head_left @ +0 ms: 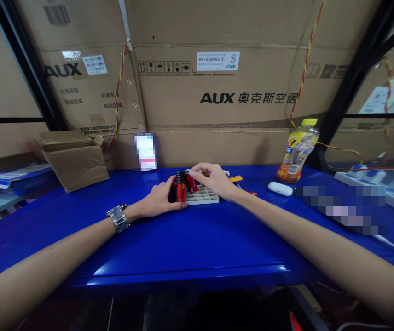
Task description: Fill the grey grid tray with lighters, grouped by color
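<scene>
Red block-shaped pieces with black tops stand in a row at the centre of the scene, at the left end of a pale plastic grid tray. Behind them rises a wall of brown AUX-printed cardboard cartons, facing a glossy blue tabletop. A bare right hand reaches in from the right over the tray, its thumb and forefinger closed on the upper end of one tilted red piece. From the left, a bare left hand curves around the row, thumb on the near side and fingers on the far side; whether it presses on the pieces cannot be told. Far left sits a small open brown cardboard box; far right, a clear yellow-capped bottle with a colourful label leans over the table. Beneath the right hand shows the pale plastic grid tray. A bright, blurred upright screen stands against the cardboard. A silver metal-banded watch circles the left wrist, and a white rounded case lies nearer than the bottle.
</scene>
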